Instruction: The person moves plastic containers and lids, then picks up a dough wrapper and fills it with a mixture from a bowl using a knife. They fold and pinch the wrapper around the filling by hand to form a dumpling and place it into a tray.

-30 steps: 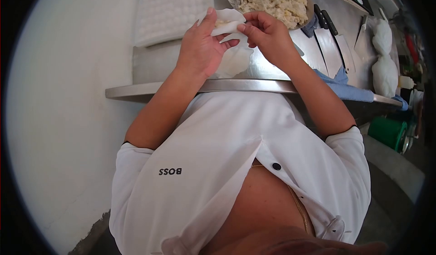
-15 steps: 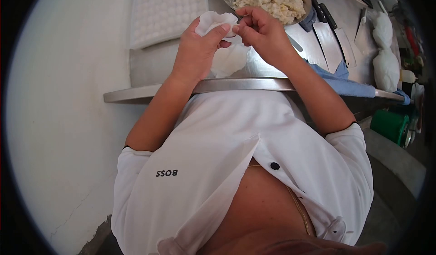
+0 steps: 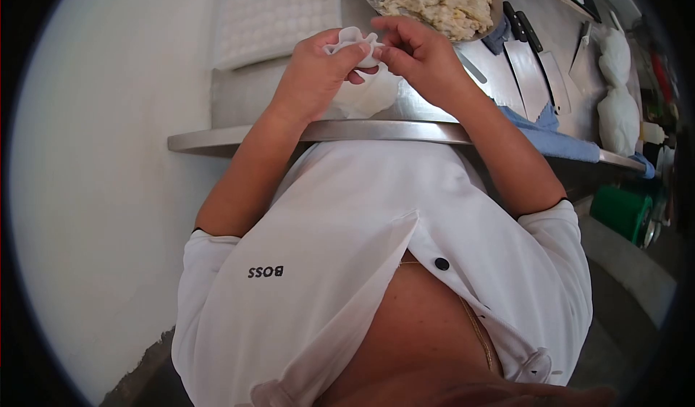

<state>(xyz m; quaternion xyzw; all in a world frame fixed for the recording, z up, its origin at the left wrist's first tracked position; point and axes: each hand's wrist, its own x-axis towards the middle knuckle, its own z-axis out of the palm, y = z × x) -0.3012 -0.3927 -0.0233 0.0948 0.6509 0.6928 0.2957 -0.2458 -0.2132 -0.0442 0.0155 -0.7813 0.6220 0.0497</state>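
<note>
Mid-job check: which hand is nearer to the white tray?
Left. The left hand is by the near right corner of the white tray; the right hand is farther right, past the white wrapper.

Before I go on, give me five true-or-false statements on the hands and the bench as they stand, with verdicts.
1. The left hand holds a ruffled white wrapper. True.
2. A knife is in the right hand. False: the right hand pinches the white wrapper's edge.
3. The bowl contains a pale, lumpy mixture. True.
4. The white tray is to the right of the bowl. False: the white tray is to its left.
5. A blue cloth drapes over the table's front edge. True.
</note>
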